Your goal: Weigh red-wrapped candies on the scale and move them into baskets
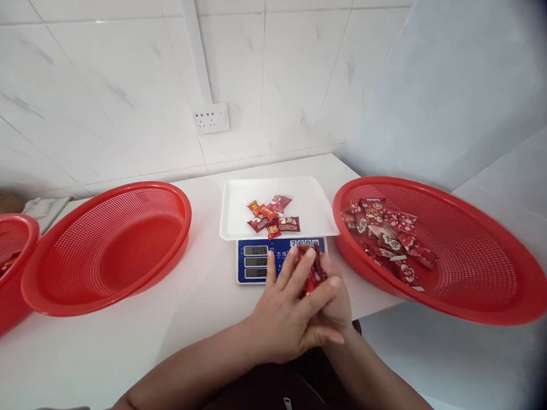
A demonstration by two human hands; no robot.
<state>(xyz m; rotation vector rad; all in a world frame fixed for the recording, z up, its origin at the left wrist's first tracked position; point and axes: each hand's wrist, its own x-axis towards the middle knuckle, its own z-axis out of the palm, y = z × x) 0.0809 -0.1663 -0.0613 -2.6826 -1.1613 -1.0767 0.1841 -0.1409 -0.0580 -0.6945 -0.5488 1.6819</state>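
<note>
My left hand reaches over my right hand with its fingers stretched and spread, palm side toward a bunch of red-wrapped candies. Cupped around those candies from the right, my right hand is partly hidden behind the left and slightly blurred. Both hands are in front of a blue digital scale, covering part of its keypad. On the scale's white tray lie several wrapped candies in a small heap, apart from my hands.
At the right, a large red basket holds many wrapped candies. A red basket stands left of the scale, and another red basket with red packets is at the far left. A tiled wall with a socket backs the white table.
</note>
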